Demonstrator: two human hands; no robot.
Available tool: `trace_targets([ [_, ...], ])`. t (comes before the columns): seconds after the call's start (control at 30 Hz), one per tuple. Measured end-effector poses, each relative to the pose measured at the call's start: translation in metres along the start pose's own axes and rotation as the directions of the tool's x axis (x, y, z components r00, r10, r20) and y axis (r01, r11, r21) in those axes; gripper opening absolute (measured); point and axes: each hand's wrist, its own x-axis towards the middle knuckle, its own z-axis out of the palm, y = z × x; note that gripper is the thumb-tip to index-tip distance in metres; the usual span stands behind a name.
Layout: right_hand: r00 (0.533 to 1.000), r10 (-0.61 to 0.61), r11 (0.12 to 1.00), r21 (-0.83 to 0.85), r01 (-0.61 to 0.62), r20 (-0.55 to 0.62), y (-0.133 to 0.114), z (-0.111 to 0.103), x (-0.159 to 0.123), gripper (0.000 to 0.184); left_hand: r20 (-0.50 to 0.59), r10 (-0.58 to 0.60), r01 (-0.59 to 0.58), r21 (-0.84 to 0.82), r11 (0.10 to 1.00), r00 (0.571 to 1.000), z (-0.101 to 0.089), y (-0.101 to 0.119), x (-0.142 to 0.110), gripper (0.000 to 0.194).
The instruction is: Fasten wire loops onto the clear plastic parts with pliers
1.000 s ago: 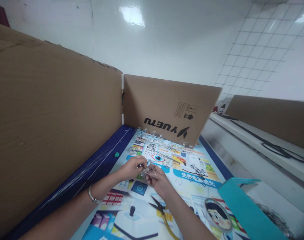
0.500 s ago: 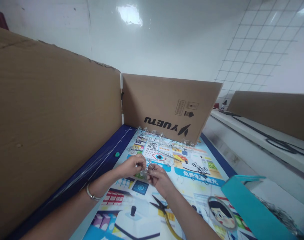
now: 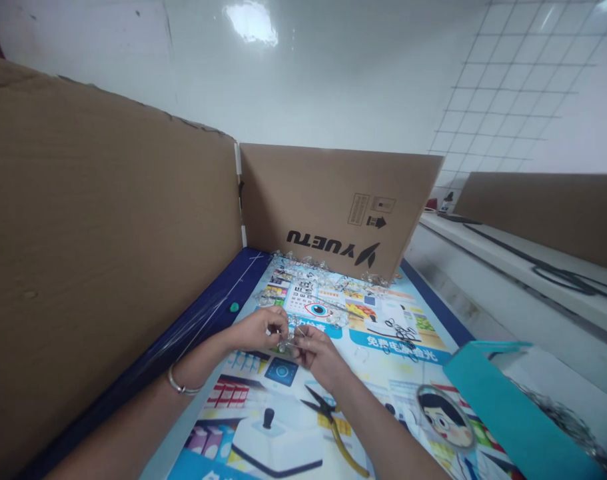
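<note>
My left hand [image 3: 263, 328], with a silver bangle on its wrist, pinches a small clear, shiny piece [image 3: 286, 344] over the printed table cover. On the other side of that piece, my right hand [image 3: 317, 353] has thumb and fingers closed on a thin, wire-like bit. The fingers partly hide the piece, so its exact form cannot be made out. Pliers [image 3: 327, 413] with dark open jaws and a yellow handle lie beside my right forearm, which covers part of them. Several small dark rings [image 3: 402, 337] lie in a cluster beyond my right hand.
Clear shiny pieces [image 3: 303, 262] lie along the table's back. Cardboard panels stand at the left [image 3: 108, 220] and back [image 3: 328, 193]. A teal box [image 3: 508, 407] of thin metal pieces [image 3: 563, 417] sits at the right. A green round object [image 3: 234, 307] rests on the blue edge.
The view has shifted slightly. Both hands stay together around the clear piece, with only small finger movement. The pliers and other things lie as before.
</note>
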Motion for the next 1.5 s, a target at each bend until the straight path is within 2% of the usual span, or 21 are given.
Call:
trace_targets([
  [0.23,1.0,0.003,1.0,-0.007,-0.003,0.007,0.0,0.0,0.001,0.029,0.045,-0.038,0.038,-0.006,0.999,0.998,-0.003,-0.004,-0.001,0.012],
  [0.47,1.0,-0.007,0.999,-0.034,0.007,-0.001,0.001,-0.001,0.002,0.032,0.056,-0.074,0.074,0.001,0.997,0.996,-0.005,-0.008,0.0,0.016],
  [0.63,0.998,-0.05,0.998,-0.049,0.049,-0.023,0.001,-0.002,0.003,0.035,0.041,-0.098,0.097,0.005,0.995,0.994,-0.017,-0.009,-0.002,0.013],
  [0.8,0.997,-0.067,0.997,-0.038,0.066,-0.036,0.002,-0.004,0.005,0.03,0.046,-0.094,0.093,0.013,0.996,0.995,-0.027,-0.002,-0.003,0.016],
  [0.97,0.999,-0.042,0.999,0.01,0.042,-0.007,0.001,-0.003,0.005,0.029,0.037,-0.048,0.047,0.029,0.998,0.998,-0.017,0.007,0.0,0.02],
  [1.17,0.999,-0.018,0.999,0.044,0.017,0.032,0.0,0.0,0.005,0.031,0.042,-0.026,0.024,0.065,0.998,0.999,-0.005,0.005,0.0,0.023],
  [1.5,0.999,0.002,1.0,0.012,-0.003,0.05,0.0,-0.003,0.003,0.026,0.13,0.01,-0.025,0.115,0.993,0.991,-0.008,0.011,0.002,0.026],
])
